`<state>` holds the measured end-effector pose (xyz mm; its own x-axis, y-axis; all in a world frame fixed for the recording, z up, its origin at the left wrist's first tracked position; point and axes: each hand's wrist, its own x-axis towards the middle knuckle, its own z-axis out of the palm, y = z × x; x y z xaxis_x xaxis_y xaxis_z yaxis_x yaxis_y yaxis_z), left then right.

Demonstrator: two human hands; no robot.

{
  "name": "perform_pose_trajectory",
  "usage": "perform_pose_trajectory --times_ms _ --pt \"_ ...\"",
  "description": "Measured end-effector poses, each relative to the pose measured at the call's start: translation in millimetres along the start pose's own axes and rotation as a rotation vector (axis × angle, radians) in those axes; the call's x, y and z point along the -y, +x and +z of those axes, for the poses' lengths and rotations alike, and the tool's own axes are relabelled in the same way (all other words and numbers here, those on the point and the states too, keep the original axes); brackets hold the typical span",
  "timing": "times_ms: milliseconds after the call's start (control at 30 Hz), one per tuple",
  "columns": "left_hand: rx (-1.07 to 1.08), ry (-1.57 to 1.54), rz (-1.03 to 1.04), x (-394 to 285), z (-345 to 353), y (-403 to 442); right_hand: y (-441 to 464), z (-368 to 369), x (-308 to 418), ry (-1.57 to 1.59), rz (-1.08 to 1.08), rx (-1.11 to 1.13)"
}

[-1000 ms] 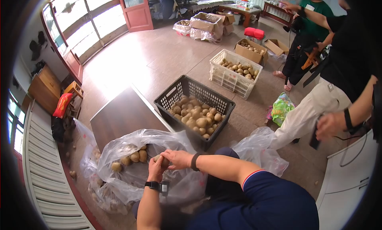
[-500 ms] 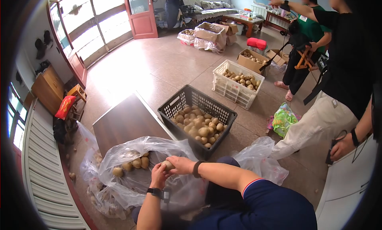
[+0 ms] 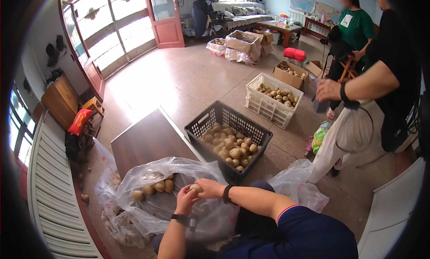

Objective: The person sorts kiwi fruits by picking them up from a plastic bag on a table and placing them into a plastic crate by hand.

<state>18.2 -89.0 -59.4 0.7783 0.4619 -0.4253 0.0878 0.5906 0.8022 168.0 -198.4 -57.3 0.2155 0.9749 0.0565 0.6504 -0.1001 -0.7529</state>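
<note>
My left hand (image 3: 185, 200) and my right hand (image 3: 211, 189) meet over a clear plastic bag (image 3: 197, 168), both closed around one pale brown potato (image 3: 195, 187). Part of that potato hides behind my fingers. Inside the bag's open mouth, a short row of potatoes (image 3: 159, 186) lies on a dark surface, just left of my hands. Beyond my right hand stands a black plastic crate (image 3: 265, 132) with a heap of potatoes (image 3: 236, 152) in it.
A low dark board (image 3: 150, 135) lies left of the crate. Farther back are a white crate (image 3: 268, 114) and a cardboard box (image 3: 286, 79), both holding potatoes. On the right stand two people, one in black (image 3: 398, 79), near another plastic bag (image 3: 295, 180). A radiator (image 3: 56, 192) lines the left wall.
Both hands still hold the potato, slightly turned. The person in black has lowered a pointing arm and now holds a dark object closer to me. My view has shifted slightly.
</note>
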Motion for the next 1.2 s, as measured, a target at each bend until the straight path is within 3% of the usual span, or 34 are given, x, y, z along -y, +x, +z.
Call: perform_pose_trajectory --times_ms 267,567,633,700,900,933,1033,1167,1200 --pt "0.014 0.064 0.004 -2.4 1.7 -1.9 0.4 -4.9 6.6 0.071 0.051 -0.036" --pt "-0.139 -0.009 0.04 -9.9 -1.1 0.9 9.9 -30.9 0.1 0.208 0.059 -0.187" --pt "-0.163 0.016 0.054 -3.7 -9.9 7.6 15.0 -46.3 -3.4 0.627 0.18 -0.135" --pt "-0.198 0.054 0.062 -4.1 -12.4 9.8 13.1 -61.3 6.7 0.867 0.214 -0.301" --pt "-0.25 0.106 0.067 -5.9 -26.6 17.1 15.4 -90.2 -29.2 1.173 0.421 -0.527" --pt "-0.26 0.135 0.069 -8.6 -29.2 18.0 14.4 -95.8 -22.6 1.186 0.498 -0.635" --pt "-0.272 0.171 0.081 -18.3 -35.2 16.1 12.4 -96.1 -58.4 1.167 0.63 -0.685" --pt "-0.314 0.204 0.092 -36.3 -56.8 14.2 4.5 -101.0 -87.5 1.232 0.779 -0.514" --pt "-0.356 0.192 0.095 -42.9 -63.3 11.9 3.4 -104.9 -74.5 1.171 0.835 -0.556"
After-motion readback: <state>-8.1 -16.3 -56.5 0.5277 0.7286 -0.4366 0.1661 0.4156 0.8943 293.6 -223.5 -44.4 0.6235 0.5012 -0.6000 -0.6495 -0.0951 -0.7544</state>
